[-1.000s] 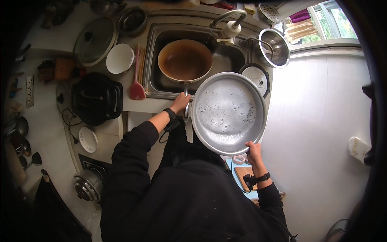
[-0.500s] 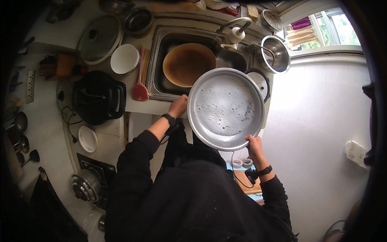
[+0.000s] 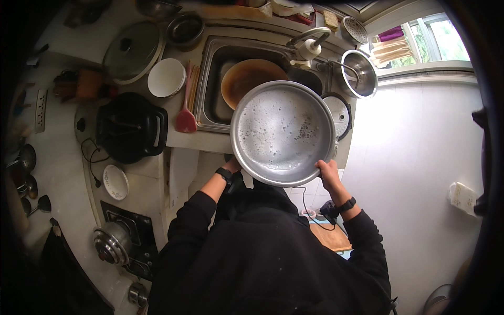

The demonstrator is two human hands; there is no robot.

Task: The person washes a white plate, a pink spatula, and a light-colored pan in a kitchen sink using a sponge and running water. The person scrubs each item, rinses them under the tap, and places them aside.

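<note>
A wide silver metal basin [image 3: 278, 126] with sudsy liquid in its bottom hangs in front of the sink, between my two hands. Its far rim overlaps the view of a round brown-stained pan [image 3: 247, 79] lying in the sink. My right hand [image 3: 329, 172] grips the near right rim, thumb on top. At the near left side, my left hand [image 3: 232, 165] holds the basin from its outer edge; its fingers are mostly hidden behind it. Suds and bubbles gather toward the basin's right and near side.
Around the steel sink [image 3: 206, 79] are a faucet [image 3: 308, 48], a steel pot [image 3: 359, 73], a red spatula [image 3: 186, 119], a white bowl [image 3: 166, 77] and a black appliance [image 3: 128, 127]. A pot [image 3: 112, 242] stands on the stove at left. A wooden board [image 3: 331, 234] lies low, beside my right arm.
The basin has come slightly left and tilted, its liquid shifting toward the near side. My left hand has dropped lower along its edge, more hidden now. The right hand keeps its hold.
</note>
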